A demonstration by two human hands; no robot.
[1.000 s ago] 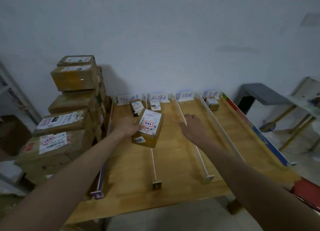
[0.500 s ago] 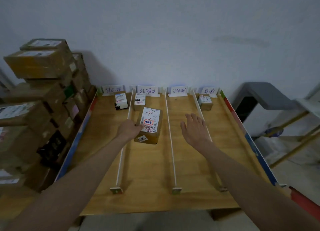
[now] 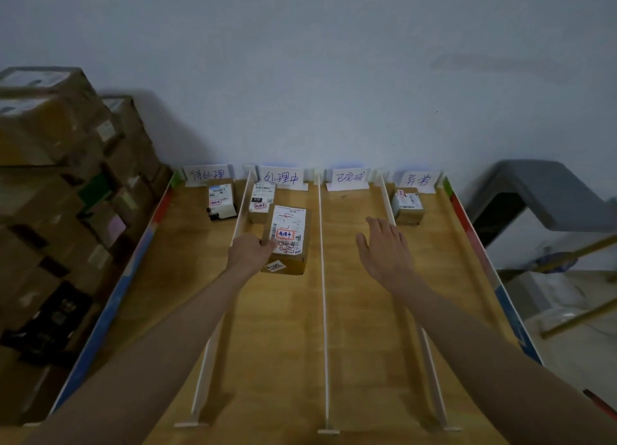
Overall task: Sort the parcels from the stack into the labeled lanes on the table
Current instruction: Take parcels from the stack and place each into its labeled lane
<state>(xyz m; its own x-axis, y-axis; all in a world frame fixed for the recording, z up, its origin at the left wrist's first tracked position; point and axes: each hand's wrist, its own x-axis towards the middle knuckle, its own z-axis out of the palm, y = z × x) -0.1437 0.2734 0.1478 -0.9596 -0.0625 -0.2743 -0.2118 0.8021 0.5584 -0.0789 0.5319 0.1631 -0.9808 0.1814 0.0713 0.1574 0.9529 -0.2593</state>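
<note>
My left hand point(image 3: 251, 251) grips the near left corner of a brown parcel point(image 3: 287, 240) with a white shipping label and a red stamp. The parcel sits in the second lane from the left, just in front of a smaller parcel point(image 3: 261, 201). My right hand point(image 3: 384, 248) hovers open over the third lane, fingers spread, holding nothing. The wooden table point(image 3: 287, 344) is split by white dividers into lanes, each with a handwritten label card point(image 3: 281, 177) at the far end. A tall stack of brown parcels point(image 3: 63, 190) stands left of the table.
One small parcel point(image 3: 221, 201) lies at the far end of the first lane and another point(image 3: 408, 204) in the fourth lane. The table has coloured side rails point(image 3: 467, 224). A grey bench point(image 3: 547, 194) and wooden frame legs point(image 3: 581, 314) stand at the right.
The view has swung right, bringing the table centre on. My left hand has carried the parcel forward along the second lane toward the small parcel. My right hand stayed open over the third lane.
</note>
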